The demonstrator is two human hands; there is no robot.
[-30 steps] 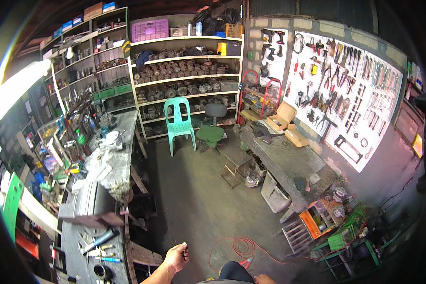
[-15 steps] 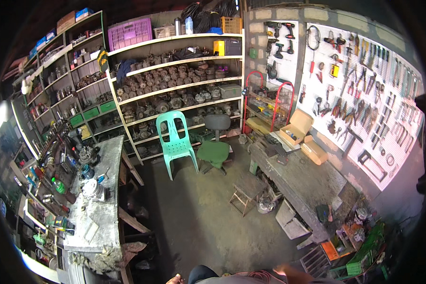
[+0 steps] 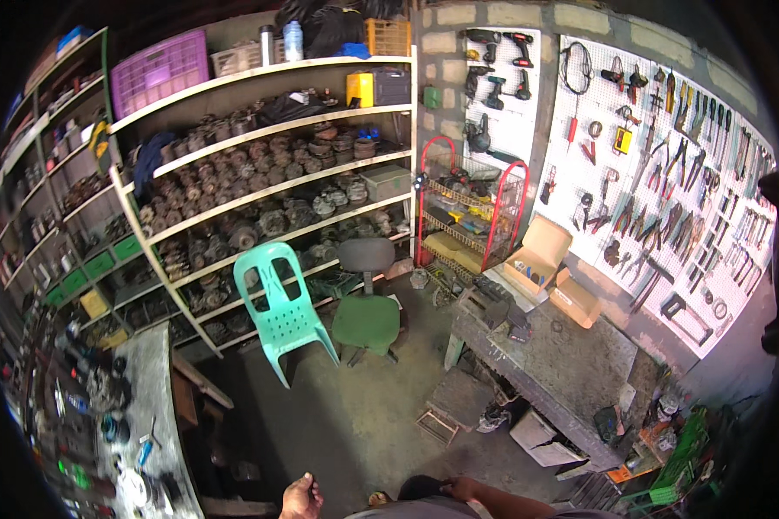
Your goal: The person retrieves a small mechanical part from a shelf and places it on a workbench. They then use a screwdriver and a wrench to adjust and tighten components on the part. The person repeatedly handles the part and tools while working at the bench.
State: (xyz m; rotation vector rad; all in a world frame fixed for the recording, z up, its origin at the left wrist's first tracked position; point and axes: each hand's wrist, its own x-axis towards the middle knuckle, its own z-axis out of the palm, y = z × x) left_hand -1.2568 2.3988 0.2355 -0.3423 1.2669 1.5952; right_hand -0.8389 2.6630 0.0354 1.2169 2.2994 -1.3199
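My left hand is at the lower edge, its fingers curled in and the thumb on top; I see nothing in it. Close to my body at the lower middle is my right hand, its fingers too dark and small to make out. Neither hand touches any of the furniture. Ahead of me stand a turquoise plastic chair and a green office chair, with a low wooden stool to their right.
A workbench on the right carries an open cardboard box. Tools hang on a white pegboard. Shelves of greasy metal parts line the back. Another bench with parts stands left; a red wire rack is in the corner.
The view has moved closer to the back shelves and chairs, and the left bench has slid toward the lower left. My left hand has risen further into view; my right hand is nearer my body.
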